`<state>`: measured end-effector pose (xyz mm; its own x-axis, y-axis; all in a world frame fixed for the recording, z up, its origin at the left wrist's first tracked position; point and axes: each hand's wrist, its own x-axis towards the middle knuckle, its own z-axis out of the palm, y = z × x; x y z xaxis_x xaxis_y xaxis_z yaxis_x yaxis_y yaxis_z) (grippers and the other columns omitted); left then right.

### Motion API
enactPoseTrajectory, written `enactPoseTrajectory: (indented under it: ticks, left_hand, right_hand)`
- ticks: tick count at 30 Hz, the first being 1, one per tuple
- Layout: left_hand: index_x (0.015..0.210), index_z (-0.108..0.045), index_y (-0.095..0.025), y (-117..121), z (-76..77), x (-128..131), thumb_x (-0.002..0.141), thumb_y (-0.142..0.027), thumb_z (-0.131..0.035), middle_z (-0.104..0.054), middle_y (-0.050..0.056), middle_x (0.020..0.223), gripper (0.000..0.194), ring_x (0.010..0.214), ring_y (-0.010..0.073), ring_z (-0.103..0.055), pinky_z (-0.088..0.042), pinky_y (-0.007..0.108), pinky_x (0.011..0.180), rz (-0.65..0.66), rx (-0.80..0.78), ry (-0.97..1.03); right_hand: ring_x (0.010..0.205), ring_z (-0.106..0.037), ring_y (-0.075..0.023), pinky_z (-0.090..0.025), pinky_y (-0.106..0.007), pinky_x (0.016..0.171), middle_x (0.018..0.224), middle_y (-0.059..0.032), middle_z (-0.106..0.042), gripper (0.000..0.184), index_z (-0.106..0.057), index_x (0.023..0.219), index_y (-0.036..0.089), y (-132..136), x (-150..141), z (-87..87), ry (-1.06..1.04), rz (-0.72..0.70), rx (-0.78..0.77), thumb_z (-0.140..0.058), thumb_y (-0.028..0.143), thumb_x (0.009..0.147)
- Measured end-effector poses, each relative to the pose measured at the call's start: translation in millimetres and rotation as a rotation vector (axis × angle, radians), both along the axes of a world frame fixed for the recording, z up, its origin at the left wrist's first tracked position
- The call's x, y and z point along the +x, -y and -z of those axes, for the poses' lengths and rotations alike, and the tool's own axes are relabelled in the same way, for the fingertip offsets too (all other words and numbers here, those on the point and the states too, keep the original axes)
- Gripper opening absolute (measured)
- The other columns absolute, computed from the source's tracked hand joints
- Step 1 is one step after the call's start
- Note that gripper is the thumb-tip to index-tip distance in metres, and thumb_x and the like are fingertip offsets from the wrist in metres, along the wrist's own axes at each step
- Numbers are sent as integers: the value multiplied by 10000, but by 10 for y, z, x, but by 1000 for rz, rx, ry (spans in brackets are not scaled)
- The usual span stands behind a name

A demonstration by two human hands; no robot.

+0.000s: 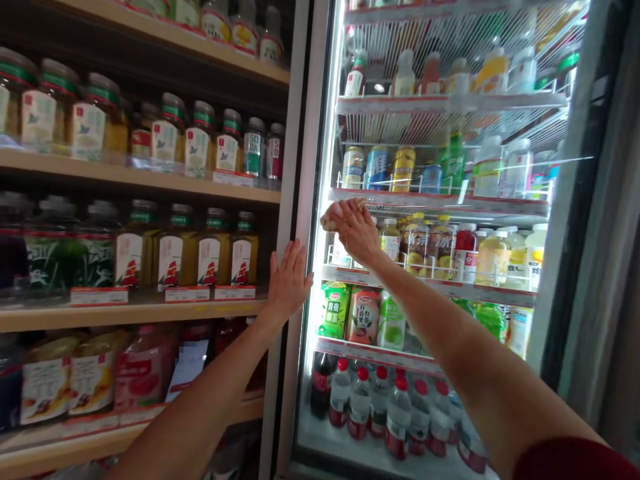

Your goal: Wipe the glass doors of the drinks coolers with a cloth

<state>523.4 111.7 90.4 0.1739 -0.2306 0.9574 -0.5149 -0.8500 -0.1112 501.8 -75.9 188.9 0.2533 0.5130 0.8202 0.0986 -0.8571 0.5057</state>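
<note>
My left hand (289, 279) lies flat with fingers stretched out against the grey frame (295, 167) of an open drinks fridge. My right hand (354, 230) reaches into the fridge at the third shelf (440, 287) from the top, fingers closed round a small pale thing (330, 218) that I cannot make out. Bottled drinks (440, 247) stand just right of that hand. Green and pink juice cartons (363, 315) sit on the shelf below my wrist.
Wooden shelves (125, 313) on the left carry rows of yellow-liquid bottles and jars. The fridge's bottom shelf holds red-capped bottles (380, 407). Cans (385, 168) line an upper wire shelf. The open fridge door (595, 220) stands at the right.
</note>
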Motion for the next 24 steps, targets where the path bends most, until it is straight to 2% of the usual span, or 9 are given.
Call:
enactPoseTrajectory:
  ticks: [2, 6, 8, 12, 13, 17, 19, 22, 24]
  left_hand:
    - [1363, -270, -104, -8, -135, 16, 849, -299, -390, -269, 141, 1449, 563, 1353, 239, -222, -100, 503, 1102, 1, -18, 11]
    - [1357, -283, -104, -50, -324, 44, 845, -302, -393, -288, 157, 1438, 559, 1349, 245, -233, -97, 508, 1100, 22, -35, 31]
    - [1360, -282, -112, -59, -398, 58, 847, -307, -390, -293, 154, 1437, 560, 1348, 242, -234, -91, 503, 1101, 26, -45, 46]
    - [1358, -290, -108, -47, -547, 79, 847, -312, -389, -290, 150, 1438, 559, 1350, 238, -232, -94, 495, 1102, 17, -67, 64]
    - [1354, -297, -104, -46, -583, 81, 847, -312, -389, -289, 150, 1439, 556, 1349, 239, -233, -98, 495, 1101, 13, -70, 67]
    - [1350, -308, -111, -69, -705, 74, 848, -316, -381, -281, 141, 1444, 547, 1349, 240, -233, -106, 500, 1100, -8, -81, 74]
    - [1354, -302, -114, -86, -746, 63, 849, -316, -372, -273, 139, 1447, 548, 1352, 243, -225, -111, 506, 1099, -23, -77, 70]
    - [1358, -296, -106, -76, -798, 47, 851, -318, -365, -267, 142, 1448, 553, 1352, 245, -223, -119, 512, 1098, -41, -59, 60]
    - [1357, -298, -109, -21, -841, 33, 854, -321, -363, -265, 138, 1449, 550, 1352, 241, -225, -120, 509, 1100, -46, -50, 60]
  right_hand:
    - [1340, -215, -283, -198, -501, 1088, 1431, -90, -324, 480, -408, 1311, 186, -29, 14, -100, 5, -7, -1, -464, 187, 835]
    - [1320, -267, -246, -204, -457, 1102, 1410, -46, -366, 451, -440, 1284, 222, -87, 36, -197, -103, -54, -288, -466, 188, 835]
    - [1313, -279, -247, -204, -464, 1100, 1411, -53, -365, 459, -422, 1299, 213, -114, 66, -311, -63, -48, -253, -443, 170, 842]
    - [1318, -254, -293, -221, -520, 1069, 1417, -100, -342, 465, -407, 1313, 181, -201, 149, -525, 81, -28, 7, -423, 160, 849]
    - [1317, -255, -293, -220, -518, 1070, 1417, -98, -344, 464, -408, 1313, 186, -227, 165, -539, 81, -30, 1, -421, 163, 850]
    - [1300, -300, -256, -208, -469, 1095, 1411, -48, -367, 482, -385, 1328, 230, -226, 167, -599, 10, -34, -200, -431, 182, 850]
    - [1304, -300, -269, -217, -481, 1087, 1416, -55, -362, 468, -401, 1320, 224, -115, 128, -741, 55, -2, -108, -434, 202, 853]
    - [1321, -265, -305, -229, -522, 1066, 1426, -93, -338, 439, -436, 1302, 193, 115, 52, -996, 195, 30, 195, -415, 237, 866]
    - [1326, -246, -320, -235, -547, 1052, 1430, -107, -327, 444, -438, 1305, 184, 205, 19, -1060, 292, 24, 371, -407, 242, 866]
